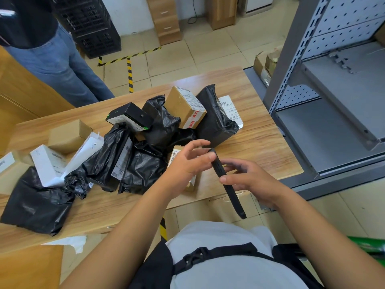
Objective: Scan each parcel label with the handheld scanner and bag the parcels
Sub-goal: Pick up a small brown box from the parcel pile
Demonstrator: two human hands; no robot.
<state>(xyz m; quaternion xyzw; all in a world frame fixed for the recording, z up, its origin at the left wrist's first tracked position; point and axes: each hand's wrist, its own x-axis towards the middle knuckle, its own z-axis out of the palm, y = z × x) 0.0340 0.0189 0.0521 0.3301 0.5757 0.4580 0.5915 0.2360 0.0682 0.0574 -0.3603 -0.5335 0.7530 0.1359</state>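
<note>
A slim black handheld scanner (228, 185) hangs edge-on over the table's near edge, gripped by my right hand (252, 182) around its middle. My left hand (187, 163) touches the scanner's upper end with its fingertips, the other fingers spread. Under my left hand lies a small cardboard parcel (175, 155) with a barcode label. Behind it sit parcels in black bags (143, 165), a brown box with a white label (184, 106), a black box (130, 115) and a large bagged parcel (214, 119).
The wooden table (260, 142) carries white boxes (50, 163), a brown box (68, 135) and a black bag (37, 203) at left. A grey metal shelf rack (333, 101) stands close on the right. Another person in jeans (60, 65) stands beyond the table's far left.
</note>
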